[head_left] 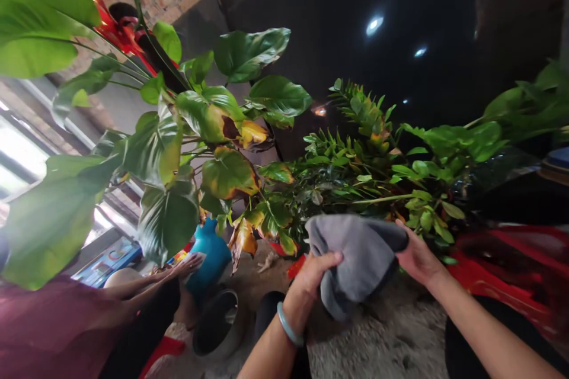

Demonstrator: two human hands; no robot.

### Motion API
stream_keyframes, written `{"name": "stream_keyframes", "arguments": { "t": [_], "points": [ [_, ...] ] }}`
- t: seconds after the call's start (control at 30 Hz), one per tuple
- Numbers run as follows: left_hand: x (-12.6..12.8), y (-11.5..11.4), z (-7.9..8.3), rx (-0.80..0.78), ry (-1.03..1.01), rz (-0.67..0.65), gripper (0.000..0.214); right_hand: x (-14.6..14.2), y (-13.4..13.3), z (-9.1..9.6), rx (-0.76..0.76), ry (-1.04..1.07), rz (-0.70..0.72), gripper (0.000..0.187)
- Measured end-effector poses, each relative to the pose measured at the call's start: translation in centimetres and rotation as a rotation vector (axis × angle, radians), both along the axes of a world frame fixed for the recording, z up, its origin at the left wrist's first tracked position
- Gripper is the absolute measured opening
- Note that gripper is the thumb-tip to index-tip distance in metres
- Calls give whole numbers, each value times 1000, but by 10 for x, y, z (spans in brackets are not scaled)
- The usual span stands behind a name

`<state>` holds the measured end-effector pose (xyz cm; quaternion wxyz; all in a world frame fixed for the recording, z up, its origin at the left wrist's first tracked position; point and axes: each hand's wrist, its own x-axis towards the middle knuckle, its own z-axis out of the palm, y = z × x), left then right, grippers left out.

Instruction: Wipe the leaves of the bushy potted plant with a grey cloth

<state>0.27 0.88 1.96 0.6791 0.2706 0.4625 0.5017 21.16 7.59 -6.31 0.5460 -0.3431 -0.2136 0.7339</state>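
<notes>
A grey cloth (360,260) is stretched between my two hands in front of the plants. My left hand (313,275), with a pale bangle on the wrist, grips it with the thumb lying on top. On the other side, my right hand (418,254) pinches the darker corner of the cloth. Just behind it grow low green plants (347,172) with small leaves. To the left stands a large leafy plant (231,172), some of its leaves yellow and brown at the edges.
At the left, another person's hands (191,266) touch a blue vase (208,257). A dark bucket (216,323) sits on the rough floor (368,346). Red plastic (502,278) lies at the right. Behind the plants rises a dark glossy panel (355,23).
</notes>
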Motion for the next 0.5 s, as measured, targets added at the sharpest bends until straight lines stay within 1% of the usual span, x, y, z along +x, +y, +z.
{"name": "stream_keyframes", "arguments": {
  "t": [0.07, 0.1, 0.13, 0.17, 0.2, 0.23, 0.27, 0.33, 0.37, 0.4, 0.43, 0.47, 0.5],
  "points": [
    [3, 18, 25, 68, -44, 70, 46, 0, 1, -1, 9, -4, 6, 36],
    [4, 29, 35, 104, -68, 109, 42, 0, 2, -2, 9, -10, 7, 39],
    [7, 39, 42, 143, -85, 153, 38, 0, 3, -3, 10, -12, 8, 42],
    [10, 46, 43, 174, -88, 198, 37, 1, 4, -4, 11, -9, 3, 44],
    [13, 50, 40, 187, -67, 234, 36, 2, 5, -5, 12, -2, -4, 45],
    [16, 50, 32, 179, -21, 247, 37, 3, 6, -5, 11, 5, -7, 45],
    [19, 46, 21, 155, 43, 231, 38, 4, 7, -6, 9, 8, -4, 45],
    [22, 29, -4, 81, 168, 121, 39, 7, 6, -4, -7, 2, 37, 45],
    [21, 18, -15, 51, 204, 36, 39, 8, 5, -3, -31, -8, 67, 45],
    [18, 7, -22, 35, 218, -52, 40, 9, 4, -1, -60, -19, 92, 46],
    [13, -2, -25, 35, 215, -124, 42, 10, 3, 0, -88, -30, 104, 46],
    [8, -9, -22, 44, 205, -165, 45, 10, 1, 2, -105, -37, 99, 45],
    [1, -12, -16, 62, 189, -174, 48, 9, 0, 3, -107, -41, 78, 43]
  ]
}}
